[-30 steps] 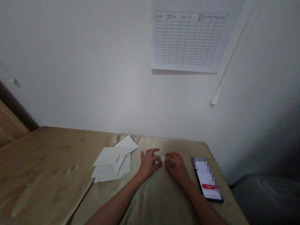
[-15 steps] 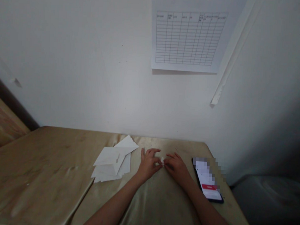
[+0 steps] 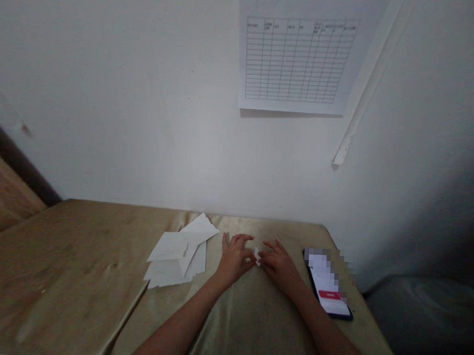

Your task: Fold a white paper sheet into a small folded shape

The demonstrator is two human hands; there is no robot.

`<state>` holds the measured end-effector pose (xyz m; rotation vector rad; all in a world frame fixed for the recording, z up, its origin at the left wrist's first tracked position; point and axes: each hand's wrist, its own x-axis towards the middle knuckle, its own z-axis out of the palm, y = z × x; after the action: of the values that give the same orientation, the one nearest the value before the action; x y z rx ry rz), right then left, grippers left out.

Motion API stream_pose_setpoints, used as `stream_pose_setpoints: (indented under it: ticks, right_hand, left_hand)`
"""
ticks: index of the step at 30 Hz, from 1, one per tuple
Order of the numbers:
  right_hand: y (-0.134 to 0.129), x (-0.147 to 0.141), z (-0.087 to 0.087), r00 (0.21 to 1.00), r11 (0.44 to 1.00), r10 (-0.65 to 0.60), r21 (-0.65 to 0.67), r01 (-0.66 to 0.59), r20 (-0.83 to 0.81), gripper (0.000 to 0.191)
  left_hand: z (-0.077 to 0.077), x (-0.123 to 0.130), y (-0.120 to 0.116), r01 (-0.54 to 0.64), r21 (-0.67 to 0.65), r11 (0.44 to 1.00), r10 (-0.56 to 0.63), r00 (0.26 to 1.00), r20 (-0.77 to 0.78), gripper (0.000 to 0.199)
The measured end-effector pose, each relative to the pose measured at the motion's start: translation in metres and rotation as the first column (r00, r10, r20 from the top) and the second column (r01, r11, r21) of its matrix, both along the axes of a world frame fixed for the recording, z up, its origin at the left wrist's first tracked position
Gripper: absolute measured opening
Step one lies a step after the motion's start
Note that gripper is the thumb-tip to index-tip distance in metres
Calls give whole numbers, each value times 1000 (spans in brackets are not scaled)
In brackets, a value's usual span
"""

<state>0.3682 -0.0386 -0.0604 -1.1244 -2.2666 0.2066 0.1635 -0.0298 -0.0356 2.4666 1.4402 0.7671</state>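
Observation:
A small folded piece of white paper is between my two hands, over the middle of the table. My left hand pinches its left side between thumb and forefinger, the other fingers spread upward. On the other side, my right hand has its thumb and forefinger closed on the paper's right edge. The fingertips hide part of the paper, so its exact shape cannot be made out. Left of my left hand lies a loose pile of white paper sheets, overlapping at different angles.
A smartphone with a lit screen lies right of my right forearm. The table has a shiny gold-brown cover and meets a white wall. A printed grid sheet hangs on the wall. A dark rounded object is at the right.
My right fingers have shifted slightly on the small paper, and more of it shows between the hands. My left hand and the pile stay in place.

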Motion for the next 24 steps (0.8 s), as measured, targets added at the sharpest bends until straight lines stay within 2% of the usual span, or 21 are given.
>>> stream_pose_setpoints:
  ticks: [8,16,21,24]
  right_hand:
    - [1,0,-1,1000,1000,-25,-11,25,19,21]
    - [-9,-7,16,987,988,-125,-79,133,103,22]
    - [-15,-6,15,968,967,-234,-85,242,94,14]
    - [-15,-5,9,971,966,-235,-96,239,49,13]
  left_hand:
    - [-6,-2,2,9,39,999,-8,1000,-19,10]
    - [-6,-2,4,45,90,995,-36,994,-102,5]
    - [-1,-9,8,128,2,992,-126,982,-142,12]
    - [5,-13,7,122,-76,990,-130,984,-125,11]
